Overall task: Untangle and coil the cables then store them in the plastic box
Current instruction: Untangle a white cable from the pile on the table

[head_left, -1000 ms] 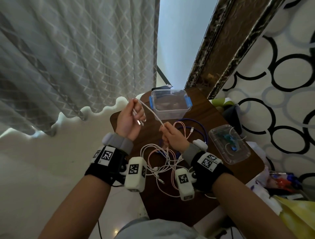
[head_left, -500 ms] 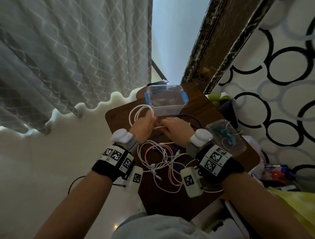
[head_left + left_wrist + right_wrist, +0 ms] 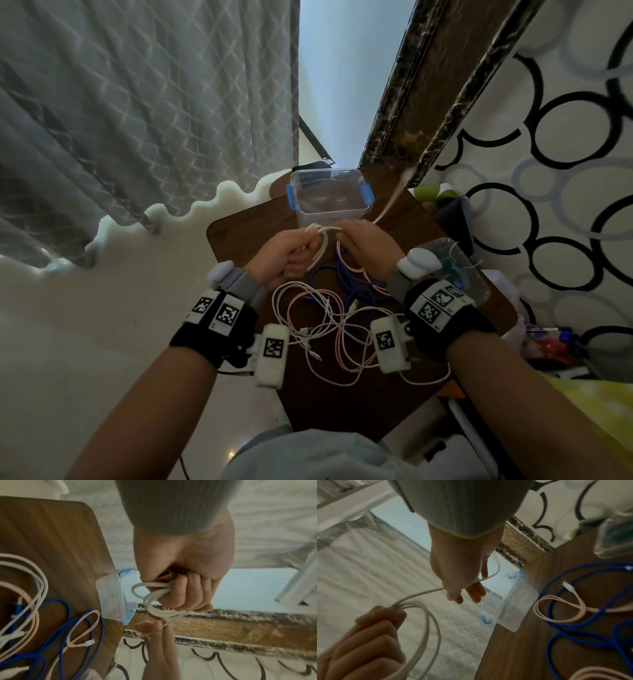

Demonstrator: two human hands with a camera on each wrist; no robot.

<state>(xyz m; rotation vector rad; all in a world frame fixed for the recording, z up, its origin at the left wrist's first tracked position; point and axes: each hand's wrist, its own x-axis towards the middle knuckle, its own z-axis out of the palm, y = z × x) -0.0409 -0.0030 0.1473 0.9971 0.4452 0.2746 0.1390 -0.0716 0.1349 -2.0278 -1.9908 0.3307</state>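
My left hand (image 3: 284,255) grips a coiled white cable (image 3: 322,240) just in front of the clear plastic box (image 3: 329,195) with blue clips. In the left wrist view the left hand's fingers (image 3: 185,592) curl round the white cable's loops (image 3: 150,601). My right hand (image 3: 363,246) pinches the same cable's loose tail (image 3: 423,592) between thumb and fingers, close beside the left hand. The tail whips up to the right, blurred. Below the hands a tangle of white, pink and blue cables (image 3: 329,325) lies on the brown table (image 3: 239,236).
The box's clear lid (image 3: 455,270) lies at the table's right edge, with something turquoise showing at it. A blue cable (image 3: 573,627) and a pink cable (image 3: 556,609) lie loose right of the box. Curtain and white foam are to the left, clutter to the right.
The wide loops held up by my left hand have been gathered into a tighter bundle between both hands. My right hand has shifted up toward the box with the tail.
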